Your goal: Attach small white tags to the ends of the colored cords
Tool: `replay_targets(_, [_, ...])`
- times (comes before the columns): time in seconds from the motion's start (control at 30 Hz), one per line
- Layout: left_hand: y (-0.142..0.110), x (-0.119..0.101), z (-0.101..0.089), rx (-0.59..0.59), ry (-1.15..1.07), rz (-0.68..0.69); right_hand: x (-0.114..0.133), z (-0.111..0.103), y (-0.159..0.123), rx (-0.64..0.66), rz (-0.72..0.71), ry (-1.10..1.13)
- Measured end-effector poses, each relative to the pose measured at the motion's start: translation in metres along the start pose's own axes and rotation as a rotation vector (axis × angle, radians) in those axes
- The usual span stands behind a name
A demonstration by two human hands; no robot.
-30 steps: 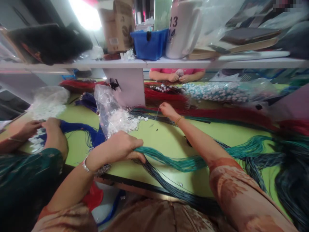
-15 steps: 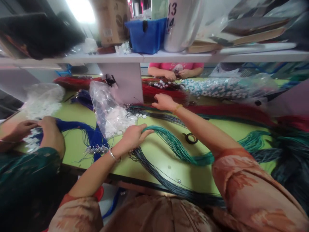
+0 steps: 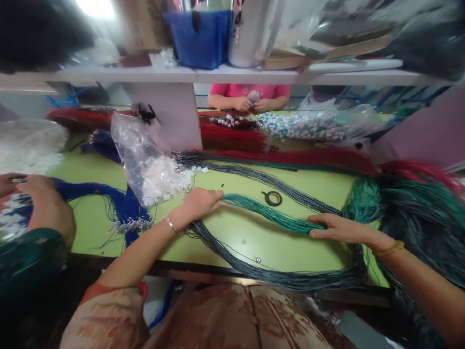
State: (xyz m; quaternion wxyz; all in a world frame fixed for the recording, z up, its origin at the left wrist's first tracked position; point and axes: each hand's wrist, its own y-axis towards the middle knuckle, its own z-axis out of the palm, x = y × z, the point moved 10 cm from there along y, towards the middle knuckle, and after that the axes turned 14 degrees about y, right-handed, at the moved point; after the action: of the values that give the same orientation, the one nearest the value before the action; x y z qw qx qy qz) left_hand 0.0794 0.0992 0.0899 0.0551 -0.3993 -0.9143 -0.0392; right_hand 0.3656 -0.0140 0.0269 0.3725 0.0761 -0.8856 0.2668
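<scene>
Think of the black tape ring (image 3: 267,199) as the clock's middle. Your left hand (image 3: 200,203), at 9, is closed on the green strings (image 3: 269,211). Your right hand (image 3: 336,228), near 4, is bent loosely round them further along. They run between your hands, past 6. If your right fingers are too loose, some could slip and tangle with the dark strings (image 3: 230,259).

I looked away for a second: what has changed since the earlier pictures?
The right hand has moved from the far side of the table, rightward and nearer, and taken hold of the green wires. The left hand still grips their left end; the bag of white pieces stays put.
</scene>
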Motion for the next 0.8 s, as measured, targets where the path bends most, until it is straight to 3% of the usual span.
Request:
replay_targets(0.07, [-0.002,-0.025,0.031,0.122,0.053,0.124,-0.020,0.004,-0.012,-0.068,0.093,-0.163])
replay_targets(0.13, [-0.008,-0.038,0.052,0.170,0.066,0.166,-0.034,0.010,-0.022,-0.184,0.151,-0.305])
replay_targets(0.2, [-0.017,-0.040,0.056,0.118,0.038,0.153,-0.035,0.017,-0.032,-0.318,0.090,-0.385])
replay_targets(0.3, [-0.039,-0.042,0.050,0.022,-0.058,0.173,-0.026,0.033,-0.057,-0.429,-0.128,-0.454])
replay_targets(0.4, [-0.060,-0.049,0.056,0.056,-0.062,0.231,-0.028,0.052,-0.081,-0.443,-0.236,-0.504])
replay_targets(0.53, [-0.069,-0.054,0.070,0.107,-0.004,0.211,-0.037,0.062,-0.090,-0.469,-0.249,-0.506])
replay_targets(0.63, [-0.057,-0.048,0.073,0.091,0.030,0.091,-0.043,0.042,-0.076,-0.517,-0.215,-0.469])
replay_targets(0.8, [-0.035,-0.042,0.064,0.018,0.079,-0.162,-0.054,-0.028,-0.035,-0.634,-0.085,-0.492])
